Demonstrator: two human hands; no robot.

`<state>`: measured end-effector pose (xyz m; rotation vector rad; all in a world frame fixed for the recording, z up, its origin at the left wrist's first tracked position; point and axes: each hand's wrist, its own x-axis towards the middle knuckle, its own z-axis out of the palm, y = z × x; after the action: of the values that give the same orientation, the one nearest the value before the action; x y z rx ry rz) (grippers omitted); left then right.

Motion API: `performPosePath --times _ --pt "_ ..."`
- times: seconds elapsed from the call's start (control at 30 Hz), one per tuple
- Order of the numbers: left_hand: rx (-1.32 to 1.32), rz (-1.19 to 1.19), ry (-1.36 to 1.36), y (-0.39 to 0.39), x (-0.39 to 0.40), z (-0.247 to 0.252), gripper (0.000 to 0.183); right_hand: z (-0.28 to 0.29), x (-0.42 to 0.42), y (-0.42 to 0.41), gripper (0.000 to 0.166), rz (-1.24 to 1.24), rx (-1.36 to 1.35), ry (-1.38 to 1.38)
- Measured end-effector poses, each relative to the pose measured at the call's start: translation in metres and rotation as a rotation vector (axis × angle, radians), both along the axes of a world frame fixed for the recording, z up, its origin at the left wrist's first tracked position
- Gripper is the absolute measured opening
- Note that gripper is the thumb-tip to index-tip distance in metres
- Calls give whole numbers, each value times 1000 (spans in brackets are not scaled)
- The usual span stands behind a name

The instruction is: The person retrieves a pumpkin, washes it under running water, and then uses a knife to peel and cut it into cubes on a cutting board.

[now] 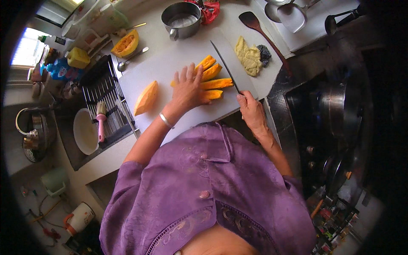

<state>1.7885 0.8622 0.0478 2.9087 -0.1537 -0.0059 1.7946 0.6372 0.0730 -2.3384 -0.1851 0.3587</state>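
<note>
My left hand [188, 86] lies over the left ends of several orange pumpkin strips [216, 83], its fingers spread and holding them against a white cutting board [204, 116]. The strips fan out to the right from under the palm, which hides part of them. My right hand [251, 108] grips the handle of a kitchen knife [224, 63] at the board's right side. The blade points away from me, edge-on to the view, close to the strips' right ends. A peeled pumpkin wedge [146, 98] sits apart on the board, left of my left hand.
Behind the board stand a metal pot [181, 20] and a cut pumpkin piece [126, 44] beside a spoon [132, 59]. A yellow cloth [248, 57], a scouring pad [264, 55] and a wooden spatula [261, 30] lie right. The sink rack [106, 86] holds a pink-handled brush [101, 122].
</note>
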Motion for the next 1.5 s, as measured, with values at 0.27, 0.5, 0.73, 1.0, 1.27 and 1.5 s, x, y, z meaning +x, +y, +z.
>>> performPosePath --times 0.27,0.5,0.73,1.0,1.27,1.5 --pt "-238 138 -68 14 -32 -25 102 -6 1 15 35 12 -2 2" --pt "-529 247 -122 -2 -28 -23 105 -7 2 27 34 108 18 -47" --pt "-618 247 -233 7 -23 -42 114 1 10 26 34 25 156 164" --pt "-581 163 -131 14 -15 -28 107 9 11 25 36 11 236 196" --pt "-631 119 -119 15 -15 -24 103 22 7 25 36 -18 194 168" --pt "-641 121 -232 17 -11 -33 96 4 -4 19 35 82 75 20"
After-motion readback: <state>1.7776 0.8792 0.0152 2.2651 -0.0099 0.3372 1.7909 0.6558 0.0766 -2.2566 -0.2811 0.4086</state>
